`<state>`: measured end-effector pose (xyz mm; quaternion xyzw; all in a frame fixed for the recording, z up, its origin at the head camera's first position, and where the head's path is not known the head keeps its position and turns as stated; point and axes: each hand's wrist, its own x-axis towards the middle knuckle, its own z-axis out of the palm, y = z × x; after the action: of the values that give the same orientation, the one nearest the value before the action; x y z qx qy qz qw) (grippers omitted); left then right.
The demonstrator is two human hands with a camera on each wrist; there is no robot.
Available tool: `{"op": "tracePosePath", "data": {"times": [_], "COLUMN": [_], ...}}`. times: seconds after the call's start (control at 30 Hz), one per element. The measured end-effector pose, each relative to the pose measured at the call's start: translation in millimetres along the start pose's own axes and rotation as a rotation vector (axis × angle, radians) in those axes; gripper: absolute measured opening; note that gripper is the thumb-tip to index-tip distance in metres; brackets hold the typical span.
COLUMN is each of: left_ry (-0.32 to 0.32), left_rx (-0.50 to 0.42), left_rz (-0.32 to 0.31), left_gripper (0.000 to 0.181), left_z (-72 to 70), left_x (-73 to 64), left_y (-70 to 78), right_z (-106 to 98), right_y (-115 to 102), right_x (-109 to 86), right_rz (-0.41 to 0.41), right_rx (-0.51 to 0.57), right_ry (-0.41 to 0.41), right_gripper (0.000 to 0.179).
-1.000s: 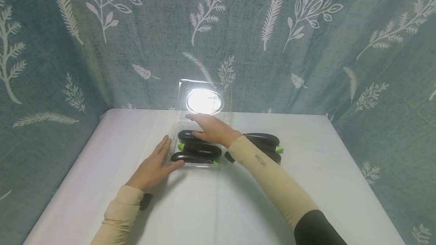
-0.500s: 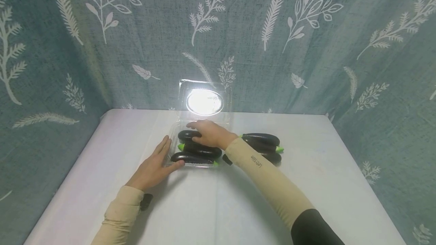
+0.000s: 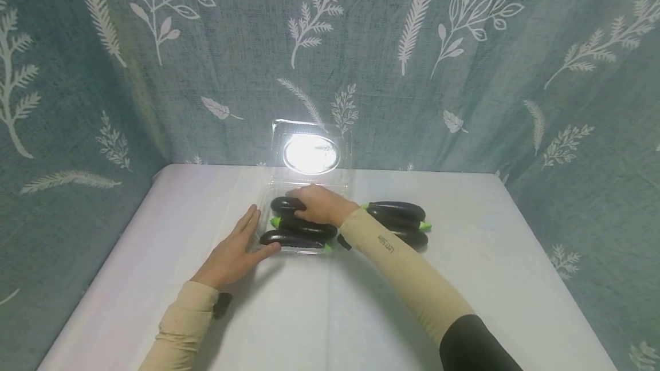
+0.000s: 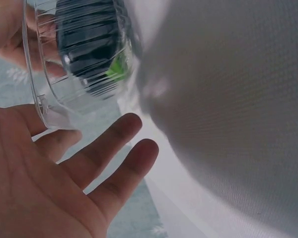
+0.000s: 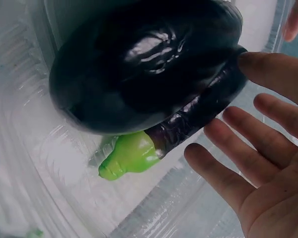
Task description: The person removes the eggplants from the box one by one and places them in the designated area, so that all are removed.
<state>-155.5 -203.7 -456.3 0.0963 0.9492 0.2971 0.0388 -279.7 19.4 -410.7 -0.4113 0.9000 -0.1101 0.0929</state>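
A clear plastic clamshell box (image 3: pixel 264 192) lies open on the white table, its lid raised at the back. In it three dark eggplants lie side by side: a front one (image 3: pixel 291 238), a middle one (image 3: pixel 309 227) and a back one (image 3: pixel 285 205). My left hand (image 3: pixel 232 253) rests at the box's front left corner, fingers extended along the side, thumb at the front rim. My right hand (image 3: pixel 325 204) lies over the right part of the back eggplant. In the right wrist view its thumb touches a green-stemmed eggplant (image 5: pixel 184 119), with the other fingers spread alongside.
More eggplants lie on the table (image 3: pixel 464 273) right of the box, among them a back one (image 3: pixel 402 209) and a front one (image 3: pixel 412 239), partly behind the right sleeve. A leaf-patterned curtain (image 3: pixel 247 33) hangs behind and on both sides. The box's lid (image 3: pixel 342 156) reflects bright light.
My right hand has come down from near the lid's hinge onto the back eggplant, shifting slightly left. My left hand and the box have stayed in place.
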Motion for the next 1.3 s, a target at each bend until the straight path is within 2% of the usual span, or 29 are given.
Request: {"op": "tracePosePath", "data": {"times": [0.5,1.1,1.3], "left_ry": [0.013,0.012,0.010], "left_rx": [-0.005,-0.003,-0.002], "left_rz": [-0.006,-0.003,0.000], "left_gripper": [0.105,0.105,0.106], "left_z": [1.9,1.0,0.3], "left_x": [-0.2,0.3,-0.6], "left_y": [-2.3,-0.1,-0.6], "right_z": [5.7,3.6,-1.3], "right_y": [1.5,1.2,-0.1], "right_x": [0.2,-2.5,-2.6], "right_rz": [0.022,0.053,0.025], "right_rx": [-0.033,0.027,0.032], "right_ry": [-0.026,-0.040,-0.015], "right_gripper": [0.042,0.039,0.041]}}
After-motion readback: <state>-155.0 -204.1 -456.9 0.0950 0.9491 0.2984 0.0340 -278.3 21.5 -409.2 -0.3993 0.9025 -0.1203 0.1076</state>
